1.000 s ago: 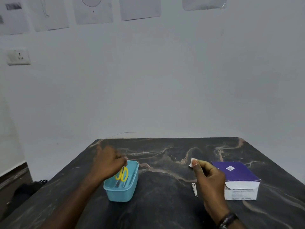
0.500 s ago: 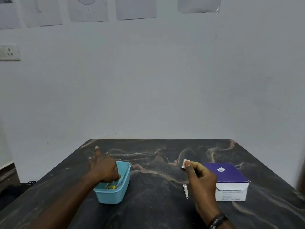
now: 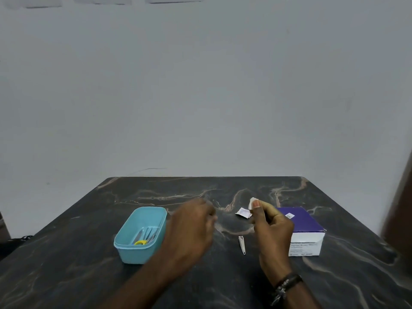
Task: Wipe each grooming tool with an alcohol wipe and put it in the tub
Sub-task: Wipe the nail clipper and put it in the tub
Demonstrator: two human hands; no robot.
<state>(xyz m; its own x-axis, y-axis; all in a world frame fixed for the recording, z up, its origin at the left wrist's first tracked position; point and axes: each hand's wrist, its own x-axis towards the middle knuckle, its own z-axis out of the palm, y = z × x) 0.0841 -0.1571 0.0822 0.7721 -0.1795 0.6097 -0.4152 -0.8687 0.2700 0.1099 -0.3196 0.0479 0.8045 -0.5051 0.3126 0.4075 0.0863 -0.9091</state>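
A light blue tub point(image 3: 128, 239) sits on the dark marble table point(image 3: 66, 253), left of centre. Inside it lie yellow-handled scissors point(image 3: 141, 242) and thin metal tools point(image 3: 147, 233). My left hand point(image 3: 191, 226) hovers blurred between the tub and a small metal nail clipper point(image 3: 242, 244), holding nothing I can see. My right hand point(image 3: 270, 228) is raised just right of the clipper and pinches a white alcohol wipe point(image 3: 252, 202) between thumb and fingers.
A torn wipe sachet point(image 3: 243, 212) lies behind the clipper. A purple-and-white wipe box point(image 3: 305, 233) stands to the right of my right hand. A white wall rises behind the table's far edge. A dark blurred object point(image 3: 399, 210) is at the right frame edge.
My left hand has let go of the scissors in the tub, come out, and moved right toward the nail clipper. My right hand keeps hold of the wipe.
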